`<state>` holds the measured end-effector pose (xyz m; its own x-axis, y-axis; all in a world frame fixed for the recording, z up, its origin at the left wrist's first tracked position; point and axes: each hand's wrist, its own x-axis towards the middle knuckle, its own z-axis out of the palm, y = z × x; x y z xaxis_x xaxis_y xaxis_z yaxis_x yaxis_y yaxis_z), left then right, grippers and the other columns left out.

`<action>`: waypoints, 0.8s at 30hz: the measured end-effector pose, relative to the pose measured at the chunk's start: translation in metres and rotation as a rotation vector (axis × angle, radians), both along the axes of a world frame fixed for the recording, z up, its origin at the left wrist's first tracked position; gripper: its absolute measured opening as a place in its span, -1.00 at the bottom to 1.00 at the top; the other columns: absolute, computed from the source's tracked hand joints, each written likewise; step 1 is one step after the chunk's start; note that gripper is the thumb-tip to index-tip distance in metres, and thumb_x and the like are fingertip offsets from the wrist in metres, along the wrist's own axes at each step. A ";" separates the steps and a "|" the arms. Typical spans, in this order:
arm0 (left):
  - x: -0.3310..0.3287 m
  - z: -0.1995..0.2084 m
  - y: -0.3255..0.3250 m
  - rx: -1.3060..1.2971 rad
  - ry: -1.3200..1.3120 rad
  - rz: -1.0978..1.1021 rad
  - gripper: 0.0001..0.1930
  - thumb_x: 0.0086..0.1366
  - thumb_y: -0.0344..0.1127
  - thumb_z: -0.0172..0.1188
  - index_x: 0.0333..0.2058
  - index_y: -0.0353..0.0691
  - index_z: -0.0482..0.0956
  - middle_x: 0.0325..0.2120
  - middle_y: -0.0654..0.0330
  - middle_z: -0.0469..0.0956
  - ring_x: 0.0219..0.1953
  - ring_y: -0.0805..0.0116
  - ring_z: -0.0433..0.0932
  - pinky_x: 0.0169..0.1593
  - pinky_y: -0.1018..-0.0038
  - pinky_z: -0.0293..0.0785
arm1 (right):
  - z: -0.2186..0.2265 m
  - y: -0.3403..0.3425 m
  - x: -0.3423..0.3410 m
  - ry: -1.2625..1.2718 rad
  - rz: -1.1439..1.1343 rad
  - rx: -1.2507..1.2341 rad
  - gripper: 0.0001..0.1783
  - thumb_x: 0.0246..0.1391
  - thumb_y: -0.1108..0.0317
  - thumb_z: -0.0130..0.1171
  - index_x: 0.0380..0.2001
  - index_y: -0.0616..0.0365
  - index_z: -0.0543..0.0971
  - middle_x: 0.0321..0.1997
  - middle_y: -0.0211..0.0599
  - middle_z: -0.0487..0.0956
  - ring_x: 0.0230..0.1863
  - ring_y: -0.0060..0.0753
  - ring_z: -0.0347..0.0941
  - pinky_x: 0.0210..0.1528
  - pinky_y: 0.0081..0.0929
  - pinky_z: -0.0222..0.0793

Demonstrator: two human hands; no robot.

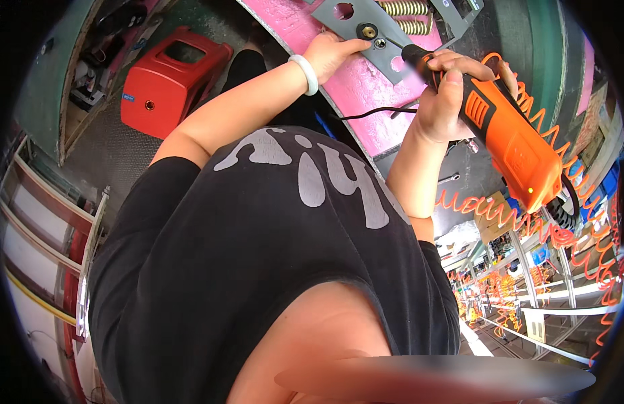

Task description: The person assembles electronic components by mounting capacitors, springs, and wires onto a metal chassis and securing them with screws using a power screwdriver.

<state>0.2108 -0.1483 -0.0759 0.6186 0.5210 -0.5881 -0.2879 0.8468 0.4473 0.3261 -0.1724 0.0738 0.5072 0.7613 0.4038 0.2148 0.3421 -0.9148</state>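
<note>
In my right hand (446,94) is an orange and black power screwdriver (510,131). My fingers wrap around its dark front part, and its thin bit points at a grey metal plate (356,25) near a small round fitting. My left hand (332,55), with a pale bangle on the wrist, is at the plate's near left edge. One digit stretches across the top toward the small ring (379,44), while the other fingers are partly hidden. A brass-coloured nut (368,31) on a dark washer sits beside that ring. The plate lies on a pink bench top (376,128).
Brass-coloured coil springs (413,27) and another grey bracket (457,20) lie beyond the plate. A black cable (376,111) crosses the bench edge. Orange coiled hose (477,202) hangs at the right near a wrench (449,178). A red housing (170,87) stands at the left.
</note>
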 end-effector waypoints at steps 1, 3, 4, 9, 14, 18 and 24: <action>-0.001 -0.002 0.001 0.002 0.007 0.010 -0.66 0.09 -0.47 0.17 -0.12 -0.39 0.39 -0.21 0.15 0.50 -0.16 0.37 0.49 -0.03 0.47 0.42 | -0.002 0.001 -0.001 0.003 0.016 0.005 -0.37 -0.12 0.53 0.13 0.02 0.21 0.09 -0.56 -0.11 0.47 -0.57 -0.33 0.43 -0.36 -0.39 0.41; -0.004 -0.005 0.003 -0.054 -0.059 0.038 -0.67 0.08 -0.47 0.17 -0.13 -0.32 0.41 -0.19 0.19 0.49 -0.13 0.36 0.48 -0.03 0.45 0.42 | -0.005 0.001 -0.003 0.008 0.020 0.006 -0.37 -0.12 0.52 0.13 0.02 0.21 0.09 -0.56 -0.11 0.47 -0.57 -0.33 0.43 -0.35 -0.39 0.41; -0.003 -0.008 0.003 -0.055 -0.060 0.037 -0.67 0.08 -0.47 0.17 -0.13 -0.32 0.41 -0.19 0.19 0.49 -0.13 0.36 0.48 -0.03 0.45 0.42 | -0.005 0.001 -0.003 -0.001 0.007 0.001 -0.37 -0.11 0.52 0.13 0.02 0.21 0.09 -0.57 -0.12 0.47 -0.57 -0.33 0.43 -0.35 -0.38 0.41; 0.000 -0.009 0.002 -0.154 -0.187 0.039 -0.67 0.10 -0.52 0.13 -0.11 -0.29 0.39 -0.19 0.21 0.49 -0.11 0.35 0.47 0.04 0.39 0.40 | -0.007 -0.003 -0.003 0.026 0.006 0.019 -0.37 -0.10 0.51 0.14 0.02 0.22 0.08 -0.56 -0.13 0.46 -0.56 -0.32 0.43 -0.34 -0.36 0.41; 0.005 -0.013 -0.001 -0.251 -0.266 0.078 -0.70 0.12 -0.55 0.09 -0.13 -0.31 0.38 -0.19 0.17 0.47 -0.10 0.32 0.45 0.09 0.38 0.35 | -0.005 -0.002 -0.002 0.043 0.017 0.027 -0.37 -0.10 0.51 0.15 0.02 0.23 0.08 -0.52 -0.11 0.46 -0.56 -0.31 0.43 -0.34 -0.34 0.41; 0.007 -0.018 0.000 -0.397 -0.342 0.073 -0.74 0.11 -0.58 0.05 -0.17 -0.35 0.37 -0.19 0.13 0.43 -0.08 0.29 0.42 0.15 0.37 0.29 | -0.005 -0.001 -0.004 0.010 0.022 0.023 -0.37 -0.11 0.54 0.13 0.02 0.25 0.08 -0.54 -0.14 0.46 -0.56 -0.31 0.42 -0.34 -0.34 0.41; 0.005 -0.030 0.005 -0.529 -0.426 0.002 -0.63 0.04 -0.63 -0.06 -0.10 -0.34 0.32 -0.12 0.09 0.40 0.00 0.27 0.36 0.20 0.34 0.18 | -0.009 -0.002 -0.002 -0.121 0.281 0.057 -0.37 -0.13 0.60 0.11 0.04 0.29 0.10 -0.57 -0.14 0.46 -0.56 -0.31 0.42 -0.39 -0.36 0.42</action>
